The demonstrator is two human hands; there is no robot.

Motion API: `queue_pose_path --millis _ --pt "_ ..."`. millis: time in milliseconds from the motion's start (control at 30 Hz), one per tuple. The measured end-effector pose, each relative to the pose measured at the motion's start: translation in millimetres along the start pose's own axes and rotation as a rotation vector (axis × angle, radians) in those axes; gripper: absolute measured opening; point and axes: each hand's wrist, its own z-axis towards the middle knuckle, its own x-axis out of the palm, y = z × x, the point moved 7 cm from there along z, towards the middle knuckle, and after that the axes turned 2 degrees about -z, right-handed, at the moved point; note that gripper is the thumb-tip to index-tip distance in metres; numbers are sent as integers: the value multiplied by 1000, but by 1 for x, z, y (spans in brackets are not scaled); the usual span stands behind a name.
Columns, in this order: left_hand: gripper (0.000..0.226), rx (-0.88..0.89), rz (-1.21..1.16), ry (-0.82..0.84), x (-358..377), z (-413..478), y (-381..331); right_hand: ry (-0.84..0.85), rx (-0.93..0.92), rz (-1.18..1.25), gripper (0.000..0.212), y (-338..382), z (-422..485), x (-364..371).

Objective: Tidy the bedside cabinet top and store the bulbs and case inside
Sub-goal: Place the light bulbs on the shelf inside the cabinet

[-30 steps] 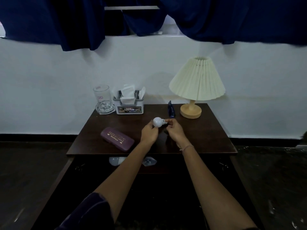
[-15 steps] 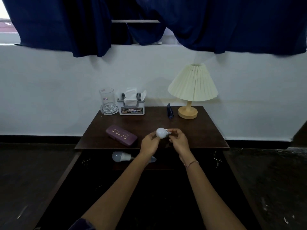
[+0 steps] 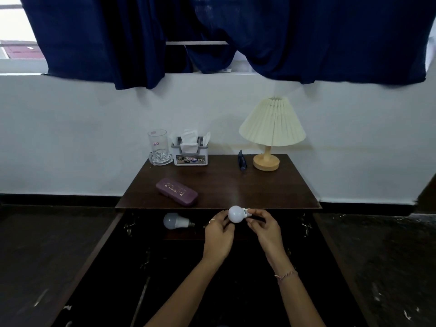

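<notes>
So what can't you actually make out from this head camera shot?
- Inside of the cabinet: almost black, so beyond one bulb lying there its contents are unreadable.
- Cap of the held bulb: covered by the right hand; the left hand holds the globe.
- Purple case: closed, contents hidden; its gold lettering is too small.
- Dark blue object beside the lamp: too small to identify.

Both forearms were bare, with no sleeve in view. The left hand (image 3: 218,237) wore a thin, pale ring (image 3: 212,219) on one finger. The right hand (image 3: 266,228) carried no ring that could be made out. Round the right wrist sat a slim bracelet (image 3: 286,275), reddish-pink, like a thread or fine chain of small links; its make was too small to tell. The nails were short and plain as far as the dim light showed.
</notes>
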Motion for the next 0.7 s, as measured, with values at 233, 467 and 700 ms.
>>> queue_pose_path --millis 233,467,700 --pt "39 -7 131 13 7 0 33 -3 72 20 26 -37 -8 -4" --pt "26 -254 130 134 25 24 85 -6 136 -106 20 -79 8 2" --pt "17 -493 70 229 42 59 127 31 194 -213 18 -108 41 8"
